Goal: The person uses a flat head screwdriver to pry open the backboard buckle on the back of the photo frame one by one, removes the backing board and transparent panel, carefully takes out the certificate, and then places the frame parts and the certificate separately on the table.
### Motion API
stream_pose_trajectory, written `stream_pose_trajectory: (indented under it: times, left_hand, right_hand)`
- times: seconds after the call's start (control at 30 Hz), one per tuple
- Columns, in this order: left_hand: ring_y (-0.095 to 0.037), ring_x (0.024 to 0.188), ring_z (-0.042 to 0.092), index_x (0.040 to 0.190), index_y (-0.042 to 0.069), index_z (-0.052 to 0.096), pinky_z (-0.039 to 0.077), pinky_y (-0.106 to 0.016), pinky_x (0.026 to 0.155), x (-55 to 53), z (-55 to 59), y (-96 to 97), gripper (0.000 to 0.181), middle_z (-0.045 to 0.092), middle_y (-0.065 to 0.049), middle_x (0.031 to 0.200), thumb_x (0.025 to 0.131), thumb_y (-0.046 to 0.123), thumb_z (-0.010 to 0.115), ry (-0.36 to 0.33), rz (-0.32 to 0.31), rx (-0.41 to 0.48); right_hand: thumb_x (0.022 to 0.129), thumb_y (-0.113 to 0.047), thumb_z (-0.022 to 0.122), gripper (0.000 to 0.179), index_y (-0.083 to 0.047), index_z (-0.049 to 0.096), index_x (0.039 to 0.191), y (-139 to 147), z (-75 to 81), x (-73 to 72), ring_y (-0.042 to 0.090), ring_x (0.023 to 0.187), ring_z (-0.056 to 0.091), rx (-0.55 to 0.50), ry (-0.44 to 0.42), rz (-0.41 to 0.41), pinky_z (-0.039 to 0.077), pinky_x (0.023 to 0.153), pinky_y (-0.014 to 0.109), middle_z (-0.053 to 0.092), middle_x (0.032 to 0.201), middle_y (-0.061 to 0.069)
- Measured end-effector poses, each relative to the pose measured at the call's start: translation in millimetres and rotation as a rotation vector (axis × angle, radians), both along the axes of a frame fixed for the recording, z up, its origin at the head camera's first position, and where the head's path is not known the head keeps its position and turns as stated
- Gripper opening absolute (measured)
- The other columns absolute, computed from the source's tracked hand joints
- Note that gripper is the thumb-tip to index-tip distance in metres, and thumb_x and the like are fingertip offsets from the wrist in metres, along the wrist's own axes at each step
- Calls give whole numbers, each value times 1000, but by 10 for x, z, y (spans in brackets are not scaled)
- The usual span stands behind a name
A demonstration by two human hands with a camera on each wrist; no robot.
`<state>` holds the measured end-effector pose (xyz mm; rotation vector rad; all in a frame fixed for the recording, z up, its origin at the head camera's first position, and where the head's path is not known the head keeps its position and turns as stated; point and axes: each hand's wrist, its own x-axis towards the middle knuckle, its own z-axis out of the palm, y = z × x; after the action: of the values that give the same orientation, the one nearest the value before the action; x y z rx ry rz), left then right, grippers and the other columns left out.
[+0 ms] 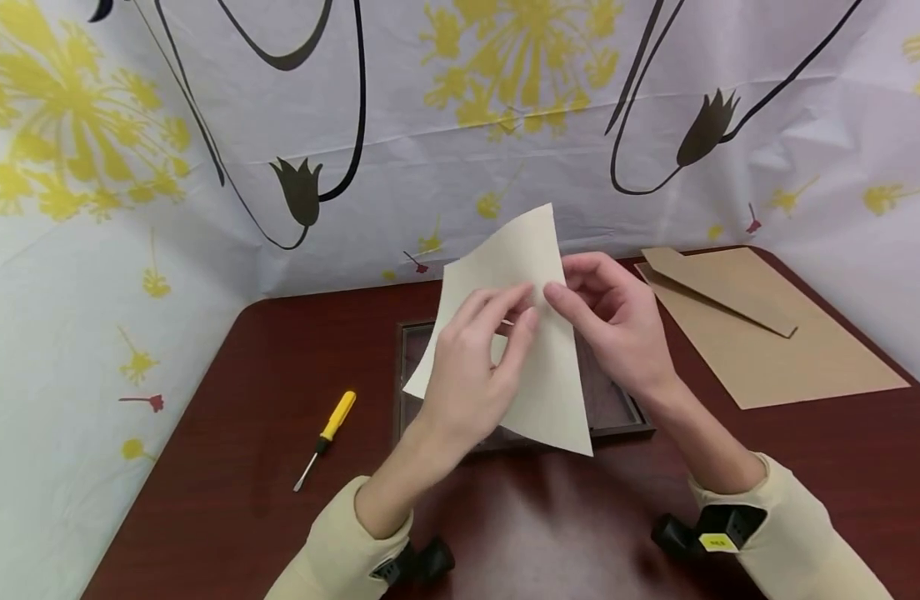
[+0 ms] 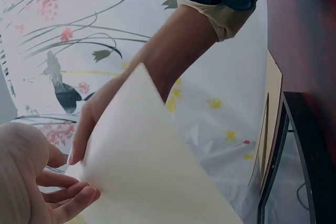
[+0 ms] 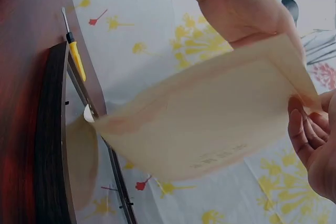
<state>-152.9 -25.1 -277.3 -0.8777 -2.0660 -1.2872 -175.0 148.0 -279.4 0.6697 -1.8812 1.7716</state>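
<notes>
A cream sheet of paper (image 1: pixel 516 250) is raised at a tilt over a dark picture frame (image 1: pixel 636 429). My right hand (image 1: pixel 621 325) pinches the sheet by its right edge, thumb on the near face and fingers behind. My left hand (image 1: pixel 471 358) is in front of the sheet, fingers loosely bent, with fingertips close to or touching its near face. From the right wrist, the paper's far face (image 3: pixel 210 114) shows faint small print along one edge. One corner of it dips near the frame (image 3: pixel 52 129), whose pane reflects it. Part of the frame is hidden behind the paper.
A brown backing board (image 1: pixel 790 367) with a folded-out stand flap (image 1: pixel 722 292) lies at the right of the table. To the left is a yellow-handled screwdriver (image 1: pixel 336 417). Patterned white cloth (image 1: pixel 400 150) hangs behind the dark red table (image 1: pixel 280 350).
</notes>
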Motion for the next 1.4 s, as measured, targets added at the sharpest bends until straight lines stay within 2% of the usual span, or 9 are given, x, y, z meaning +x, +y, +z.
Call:
stream_pose_trajectory:
  times: [0.13, 0.27, 0.5, 0.67, 0.8, 0.93, 1.13, 1.27, 1.4]
  left_hand:
    - [-17, 93, 68, 126, -6, 66, 53, -21, 84, 33, -9, 18, 31, 65, -13, 112, 102, 13, 60, 22, -4, 12]
    - [-17, 102, 65, 129, -6, 65, 53, -21, 85, 36, -31, 32, 34, 64, -14, 117, 101, 14, 61, 45, -9, 15]
    - [-19, 88, 68, 120, -5, 71, 56, -23, 74, -11, -21, -17, 27, 68, -13, 105, 93, 0, 66, 122, 63, -10]
    - [-17, 84, 68, 115, -1, 75, 54, -20, 75, -38, 49, -123, 23, 68, -9, 98, 93, 0, 69, 154, 106, 2]
    - [-15, 83, 66, 113, 0, 76, 56, -26, 73, -59, 121, -225, 20, 69, -9, 97, 94, 2, 70, 213, 112, 34]
    - [-16, 84, 67, 111, -2, 76, 57, -29, 71, -64, 207, -329, 20, 71, -11, 98, 92, 2, 72, 275, 101, 69]
    - [-17, 81, 68, 105, -5, 76, 57, -27, 70, -28, 342, -437, 17, 73, -13, 96, 89, -2, 75, 333, 61, 151]
    - [-17, 75, 66, 102, -9, 75, 56, -24, 66, 6, 412, -487, 17, 72, -16, 94, 86, -7, 75, 323, -8, 222]
    - [-20, 73, 65, 101, -12, 73, 56, -26, 67, 19, 457, -523, 17, 71, -18, 91, 84, -12, 74, 299, -77, 297]
  right_hand:
    - [98, 5, 59, 16, 11, 64, 112, -6, -10, 7, 15, 67, 62, -24, 21, 70, 51, 61, 24, 67, 85, 11]
    - [101, 5, 53, 19, 12, 64, 115, -11, -18, 3, 20, 75, 67, -31, 55, 144, 55, 66, 26, 68, 87, 17]
    - [97, 11, 56, 22, 9, 66, 117, -27, -37, -11, 21, 74, 69, -6, 95, 152, 57, 67, 29, 68, 88, 22]
    - [97, 10, 57, 21, 10, 64, 117, -5, -98, -98, 24, 74, 70, 25, 82, 141, 58, 66, 33, 68, 92, 25]
    - [99, 4, 59, 19, 7, 63, 118, 63, -206, -249, 23, 76, 70, 77, 1, 87, 58, 66, 33, 71, 95, 17]
    - [99, -3, 62, 22, 4, 62, 121, 169, -324, -404, 21, 77, 71, 142, -121, 26, 59, 68, 32, 71, 98, 10]
    - [100, -15, 65, 37, 3, 56, 131, 327, -445, -559, 17, 80, 72, 244, -289, -41, 59, 73, 34, 67, 114, 21]
    - [102, -22, 62, 51, 2, 46, 145, 445, -500, -628, 10, 83, 71, 260, -394, -22, 58, 76, 34, 60, 130, 25]
    - [104, -24, 58, 59, 2, 35, 152, 570, -545, -689, 11, 88, 69, 232, -468, 49, 57, 79, 36, 53, 140, 26]
